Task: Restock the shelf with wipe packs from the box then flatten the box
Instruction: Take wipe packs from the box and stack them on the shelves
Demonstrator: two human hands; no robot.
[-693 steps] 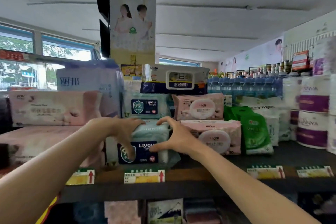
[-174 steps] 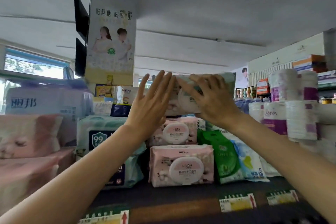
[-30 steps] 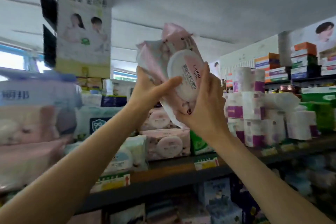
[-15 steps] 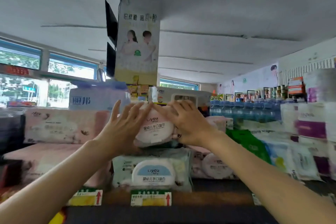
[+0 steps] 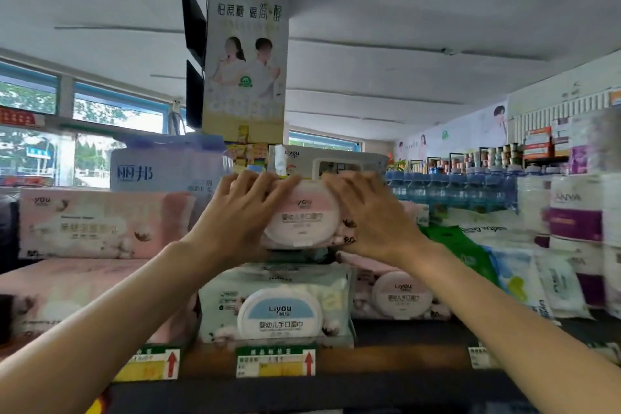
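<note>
Dead centre of the head view, a pink wipe pack (image 5: 304, 217) sits on top of a blue-lidded Liyou pack (image 5: 279, 311), which stands at the front edge of the shelf (image 5: 386, 361). Both hands are on the pink one: left hand (image 5: 240, 215) at its 9 o'clock end, right hand (image 5: 366, 215) at its 3 o'clock end. On both hands the fingers are curled over the top edge, so the pack is squeezed between the palms. My guess is it's held that way to square it up on the stack and nudge it back so it doesn't slide off the soft pack below.

Its round white lid faces out, presumably so shoppers can read it. The lid below says "Liyou", with a line of Chinese print under that. At 4 o'clock there's another pink pack (image 5: 398, 292) with the same kind of lid. Price tags (image 5: 275, 361) with red arrows run along the shelf lip, text too blurry to read.

Further out, big pink tissue packs (image 5: 100, 222) at 9 o'clock, a green pouch (image 5: 460, 252) at 3 o'clock, and rolls marked "ANYA" (image 5: 568, 208) at the far right, first letter maybe cut off. A hanging banner (image 5: 247, 50) at 12 o'clock. No box anywhere in view, so flattening looks a way off.
</note>
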